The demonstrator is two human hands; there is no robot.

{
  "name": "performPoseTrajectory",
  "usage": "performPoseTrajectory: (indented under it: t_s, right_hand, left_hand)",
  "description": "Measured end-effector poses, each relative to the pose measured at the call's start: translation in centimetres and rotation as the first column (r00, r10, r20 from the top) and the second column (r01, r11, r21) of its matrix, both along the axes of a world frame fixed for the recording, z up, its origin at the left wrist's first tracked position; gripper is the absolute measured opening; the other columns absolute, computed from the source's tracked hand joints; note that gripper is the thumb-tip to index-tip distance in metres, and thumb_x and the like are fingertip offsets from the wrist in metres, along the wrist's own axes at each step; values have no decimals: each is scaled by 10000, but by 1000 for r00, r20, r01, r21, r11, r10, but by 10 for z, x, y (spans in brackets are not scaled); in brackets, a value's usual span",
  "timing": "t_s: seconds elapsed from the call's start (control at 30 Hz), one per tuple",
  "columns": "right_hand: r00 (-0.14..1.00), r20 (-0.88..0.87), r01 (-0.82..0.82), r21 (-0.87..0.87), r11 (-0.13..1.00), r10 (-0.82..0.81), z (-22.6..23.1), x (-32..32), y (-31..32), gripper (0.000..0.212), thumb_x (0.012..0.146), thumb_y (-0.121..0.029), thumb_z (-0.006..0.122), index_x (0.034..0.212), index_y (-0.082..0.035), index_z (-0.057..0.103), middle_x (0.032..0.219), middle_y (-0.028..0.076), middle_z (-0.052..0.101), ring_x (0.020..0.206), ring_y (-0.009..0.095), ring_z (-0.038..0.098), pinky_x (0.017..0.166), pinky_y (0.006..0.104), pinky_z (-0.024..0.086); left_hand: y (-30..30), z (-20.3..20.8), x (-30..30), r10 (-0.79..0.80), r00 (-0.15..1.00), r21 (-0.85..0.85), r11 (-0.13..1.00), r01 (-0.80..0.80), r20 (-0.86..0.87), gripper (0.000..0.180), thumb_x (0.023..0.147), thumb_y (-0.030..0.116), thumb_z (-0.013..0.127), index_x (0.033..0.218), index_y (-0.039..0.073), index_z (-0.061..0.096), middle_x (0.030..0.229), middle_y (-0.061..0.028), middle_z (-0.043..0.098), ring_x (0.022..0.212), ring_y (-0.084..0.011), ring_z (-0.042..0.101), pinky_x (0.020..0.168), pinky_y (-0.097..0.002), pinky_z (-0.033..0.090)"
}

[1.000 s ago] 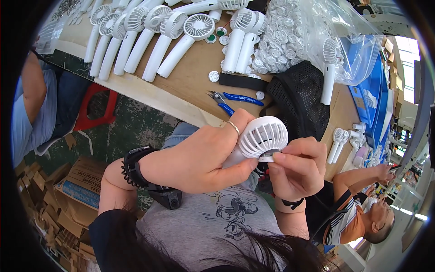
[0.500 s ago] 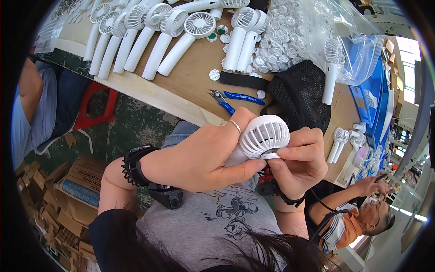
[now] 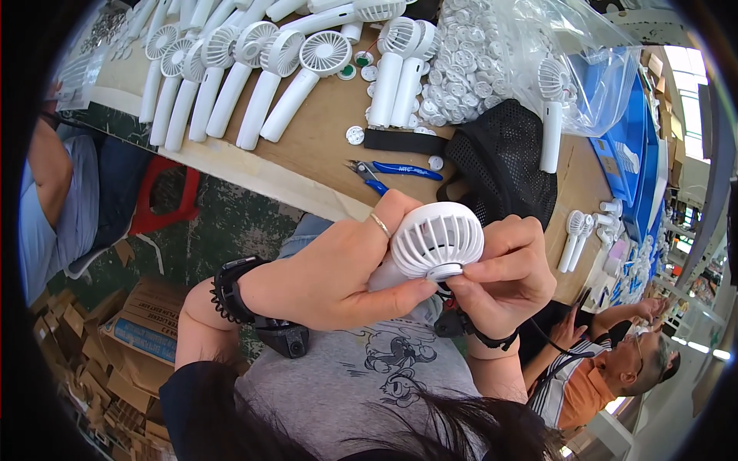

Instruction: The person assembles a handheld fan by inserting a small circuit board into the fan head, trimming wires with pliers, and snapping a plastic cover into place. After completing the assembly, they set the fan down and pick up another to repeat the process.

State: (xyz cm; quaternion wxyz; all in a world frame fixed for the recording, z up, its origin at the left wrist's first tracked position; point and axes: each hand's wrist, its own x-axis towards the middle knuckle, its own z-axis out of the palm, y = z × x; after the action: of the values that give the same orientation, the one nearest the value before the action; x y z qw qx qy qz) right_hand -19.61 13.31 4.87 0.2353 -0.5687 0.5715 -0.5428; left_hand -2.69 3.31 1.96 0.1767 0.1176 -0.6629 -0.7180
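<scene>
A white handheld fan [image 3: 440,234] is held before my chest, its round slatted cage turned toward the right. My left hand [image 3: 338,261] is closed around its handle and lower side, the thumb stretched toward the cage's middle. Between the thumb and forefinger of my right hand [image 3: 503,273] is a small white round cap [image 3: 444,270], against the centre of the cage. Just past the fan on the table lie blue-handled cutters [image 3: 392,172]. A black mesh bag [image 3: 503,161] rests to their right.
Several white fans [image 3: 280,96] lie in a row at the far left. Many white round caps [image 3: 465,69] are heaped near a clear plastic bag [image 3: 592,61] and blue bins [image 3: 626,154]. Cardboard boxes [image 3: 142,323] fill the lower left. Another person [image 3: 584,392] is at the right.
The cap now sits flatter against the cage's centre, with my right fingertips on its edge. Both hands and the fan have shifted slightly left in the picture.
</scene>
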Motion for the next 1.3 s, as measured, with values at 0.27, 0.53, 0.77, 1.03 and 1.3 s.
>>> performPoseTrajectory:
  t_s: [0.27, 0.53, 0.77, 1.03, 1.3]
  right_hand:
    - [997, -73, -24, -44, 999, 21, 9, 2, -3, 278, 558, 8, 814, 783, -86, 679, 760, 16, 528, 630, 117, 494, 539, 217, 370]
    - [993, -120, -4, -24, 1000, 1, 17, 6, -1, 233, 568, -6, 784, 730, -84, 637, 745, 22, 519, 640, 131, 493, 555, 245, 374]
    - [993, -117, -42, -54, 998, 35, 18, 6, -4, 244, 566, -22, 794, 709, -91, 609, 752, 22, 515, 647, 141, 486, 565, 265, 365]
    - [990, -131, -60, -95, 994, 48, 19, 7, -12, 278, 573, -80, 830, 732, -118, 605, 781, 11, 504, 656, 144, 486, 574, 270, 373]
    - [970, -240, -64, -112, 992, 35, 21, 8, -18, 294, 579, -91, 827, 806, -139, 647, 793, 0, 479, 669, 147, 476, 588, 277, 381]
  left_hand:
    - [1, -2, 1, -9, 997, -32, 999, 7, -75, 544, 819, 214, 634, 1201, -10, 318, 951, -173, 575, 819, -298, 628, 687, -345, 477]
    - [0, -7, 0, -31, 993, -45, 999, 27, -110, 583, 824, 226, 638, 1236, -18, 307, 1019, -166, 537, 870, -273, 605, 732, -334, 465]
    - [2, -16, 0, -1, 986, -40, 999, -6, -167, 582, 824, 261, 653, 1217, -11, 320, 1012, -134, 541, 888, -219, 584, 761, -317, 452]
    - [-2, -20, 3, 23, 977, -9, 1000, -26, -213, 567, 842, 369, 601, 1155, 20, 283, 1119, -190, 533, 1027, -232, 571, 881, -369, 449]
    - [-1, -28, -4, 48, 924, 146, 989, 9, -380, 563, 862, 238, 583, 1250, -4, 254, 1168, -106, 447, 1053, -140, 449, 910, -305, 363]
